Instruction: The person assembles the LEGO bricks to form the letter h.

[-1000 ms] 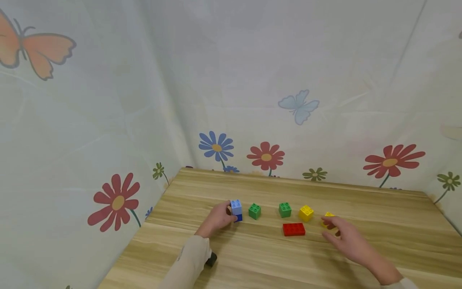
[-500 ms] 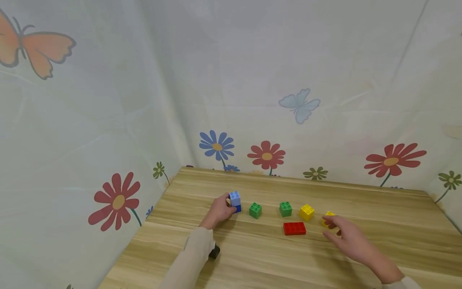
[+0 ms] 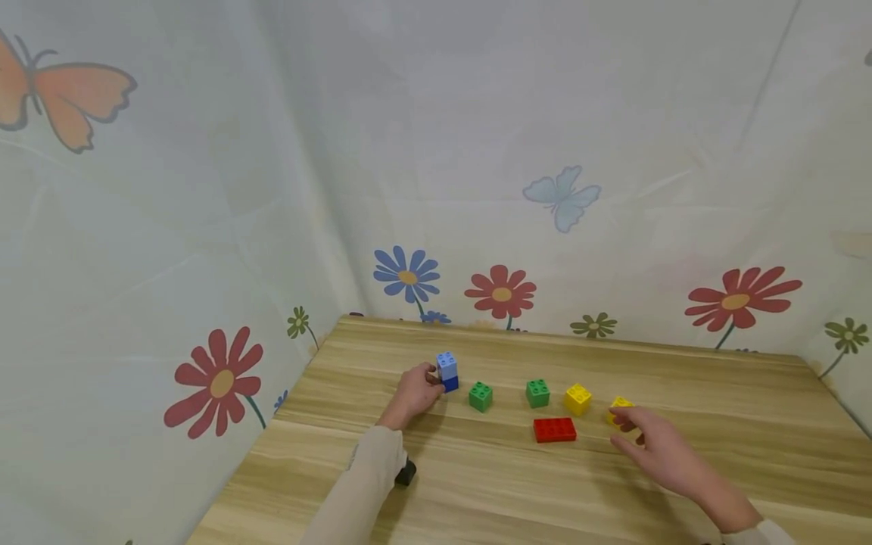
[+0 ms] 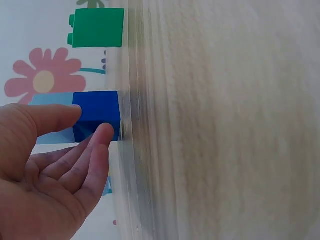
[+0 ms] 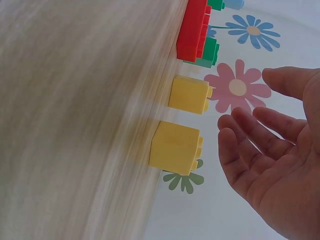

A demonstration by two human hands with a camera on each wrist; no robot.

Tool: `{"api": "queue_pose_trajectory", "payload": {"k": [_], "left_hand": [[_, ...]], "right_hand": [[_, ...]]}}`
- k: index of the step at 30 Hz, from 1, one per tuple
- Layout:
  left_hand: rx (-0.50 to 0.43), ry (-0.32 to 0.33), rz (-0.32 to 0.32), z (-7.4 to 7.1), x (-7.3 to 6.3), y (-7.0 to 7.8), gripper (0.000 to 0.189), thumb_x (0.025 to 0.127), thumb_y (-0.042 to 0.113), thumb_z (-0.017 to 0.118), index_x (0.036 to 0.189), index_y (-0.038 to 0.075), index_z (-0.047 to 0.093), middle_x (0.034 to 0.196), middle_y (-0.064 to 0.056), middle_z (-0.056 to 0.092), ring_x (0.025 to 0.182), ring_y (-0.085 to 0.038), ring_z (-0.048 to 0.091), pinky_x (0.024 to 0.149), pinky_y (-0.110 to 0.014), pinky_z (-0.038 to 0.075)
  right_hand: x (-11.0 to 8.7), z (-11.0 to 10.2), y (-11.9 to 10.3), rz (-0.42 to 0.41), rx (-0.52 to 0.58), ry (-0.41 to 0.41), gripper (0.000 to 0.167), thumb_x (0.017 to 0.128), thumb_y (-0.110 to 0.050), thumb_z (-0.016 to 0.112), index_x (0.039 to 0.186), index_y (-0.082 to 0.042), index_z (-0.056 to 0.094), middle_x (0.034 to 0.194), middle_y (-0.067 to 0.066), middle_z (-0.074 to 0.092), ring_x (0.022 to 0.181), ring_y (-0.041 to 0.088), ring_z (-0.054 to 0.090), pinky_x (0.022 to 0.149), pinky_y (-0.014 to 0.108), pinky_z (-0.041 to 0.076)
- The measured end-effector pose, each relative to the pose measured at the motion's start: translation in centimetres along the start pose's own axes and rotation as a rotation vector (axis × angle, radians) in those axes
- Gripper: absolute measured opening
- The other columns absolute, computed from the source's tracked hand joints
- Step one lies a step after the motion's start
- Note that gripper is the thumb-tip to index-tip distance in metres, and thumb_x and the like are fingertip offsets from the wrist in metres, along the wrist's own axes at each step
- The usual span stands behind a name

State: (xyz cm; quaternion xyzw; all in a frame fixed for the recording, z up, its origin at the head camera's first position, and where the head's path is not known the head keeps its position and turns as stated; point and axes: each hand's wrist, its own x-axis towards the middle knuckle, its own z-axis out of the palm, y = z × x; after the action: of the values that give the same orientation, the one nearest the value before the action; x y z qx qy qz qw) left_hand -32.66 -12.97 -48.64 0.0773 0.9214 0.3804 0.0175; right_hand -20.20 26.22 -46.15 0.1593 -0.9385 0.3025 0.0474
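A light blue brick (image 3: pixel 446 365) sits on top of a dark blue brick (image 3: pixel 450 384), forming an upright stack on the table. My left hand (image 3: pixel 414 393) is just left of this stack, its thumb and fingers loosely bent and spread. In the left wrist view the thumb and a fingertip overlap the dark blue brick (image 4: pixel 97 115); whether they still touch it I cannot tell. My right hand (image 3: pixel 661 446) hovers beside a yellow brick (image 3: pixel 620 409), partly covering it in the head view. The right wrist view has that yellow brick (image 5: pixel 175 147) apart from the relaxed, unfilled fingers.
Right of the stack are a green brick (image 3: pixel 481 396), a second green brick (image 3: pixel 537 393) and another yellow brick (image 3: pixel 577 399). A longer red brick (image 3: pixel 555 430) lies nearer. A black object (image 3: pixel 406 473) shows by the left sleeve. Flowered cloth (image 3: pixel 436 151) hangs behind the wooden table (image 3: pixel 490 492).
My left hand moved the blue stack away from me toward the back of the table, and its fingers have since loosened from it. The right hand has stayed in place.
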Motion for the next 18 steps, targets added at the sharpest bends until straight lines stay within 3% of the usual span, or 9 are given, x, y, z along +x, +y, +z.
{"api": "queue_pose_trajectory", "payload": {"k": [5,9,13,18], "left_hand": [[-0.003,-0.012,0.008,-0.1,-0.4,0.0,0.04,0.087,0.012,0.064,0.12,-0.008,0.053,0.106,-0.018,0.065,0.098,-0.03,0.062,0.083,-0.042,0.049],[0.031,-0.011,0.009,-0.3,-0.9,0.0,0.029,0.088,0.013,0.064,0.111,-0.005,0.059,0.099,-0.014,0.065,0.092,-0.027,0.062,0.079,-0.04,0.05],[0.067,-0.021,0.061,-0.5,-1.5,-0.2,0.017,0.086,0.011,0.066,0.098,-0.001,0.064,0.089,-0.008,0.064,0.082,-0.02,0.059,0.072,-0.034,0.05],[0.078,-0.083,0.123,-0.5,-2.0,-0.1,0.011,0.084,0.01,0.068,0.092,0.003,0.065,0.085,-0.003,0.063,0.079,-0.015,0.058,0.07,-0.031,0.049]], "right_hand": [[-0.1,0.0,0.1,0.007,0.007,-0.002,0.037,0.087,-0.011,0.067,0.12,0.004,0.056,0.105,0.012,0.063,0.091,0.023,0.059,0.068,0.032,0.05],[-0.2,-0.1,0.3,0.013,0.008,-0.008,0.037,0.088,-0.012,0.067,0.12,0.003,0.056,0.106,0.012,0.063,0.092,0.024,0.059,0.069,0.034,0.05],[-0.4,-0.3,0.9,-0.006,-0.004,0.023,0.033,0.086,-0.01,0.068,0.116,0.003,0.059,0.106,0.014,0.063,0.091,0.024,0.059,0.066,0.031,0.049],[-0.5,-1.0,1.7,-0.013,-0.043,0.064,0.029,0.084,-0.009,0.07,0.11,0.003,0.063,0.104,0.013,0.063,0.09,0.027,0.058,0.067,0.036,0.05]]}}
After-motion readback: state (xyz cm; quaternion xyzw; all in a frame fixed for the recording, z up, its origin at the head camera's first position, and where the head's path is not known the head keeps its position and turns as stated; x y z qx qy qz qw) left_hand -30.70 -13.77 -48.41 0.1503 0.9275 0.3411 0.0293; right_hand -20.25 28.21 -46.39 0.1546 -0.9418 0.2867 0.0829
